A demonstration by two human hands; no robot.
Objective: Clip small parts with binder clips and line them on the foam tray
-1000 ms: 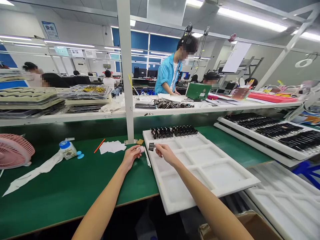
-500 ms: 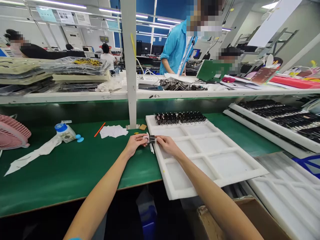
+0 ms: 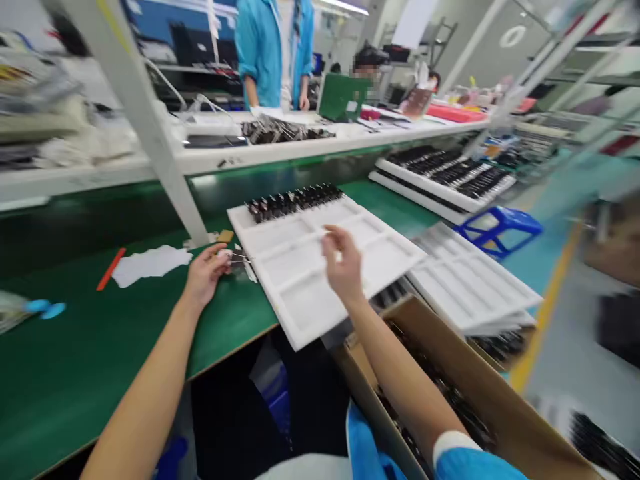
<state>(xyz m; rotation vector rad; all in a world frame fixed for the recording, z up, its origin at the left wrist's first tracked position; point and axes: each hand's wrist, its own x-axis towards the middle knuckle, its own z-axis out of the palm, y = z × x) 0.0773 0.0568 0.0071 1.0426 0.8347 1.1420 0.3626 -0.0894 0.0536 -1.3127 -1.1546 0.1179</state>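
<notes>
At the tray's left edge, my left hand [image 3: 204, 272] pinches what looks like a black binder clip [image 3: 238, 256] with silver wire handles pointing right. A small whitish piece shows at its fingertips; its kind is unclear. My right hand [image 3: 344, 267] is raised over the white foam tray [image 3: 270, 297], slightly blurred, with fingers loosely bent and apart and nothing visible in them. Along the tray's far edge stand rows of similar black clips [image 3: 295, 201], while the nearer compartments show bare white bottoms.
An open cardboard box [image 3: 480, 390] with dark pieces inside stands below my right forearm. Filled trays [image 3: 450, 175] lie at the back right, near a blue plastic stool [image 3: 500, 230]. White paper [image 3: 150, 265] and a red stick [image 3: 111, 269] lie left. A person in blue [image 3: 273, 50] stands beyond the shelf.
My right hand has let go of the clip and moved right over the tray. My left hand keeps hold of it. The view has swung right and down, bringing the cardboard box further into sight.
</notes>
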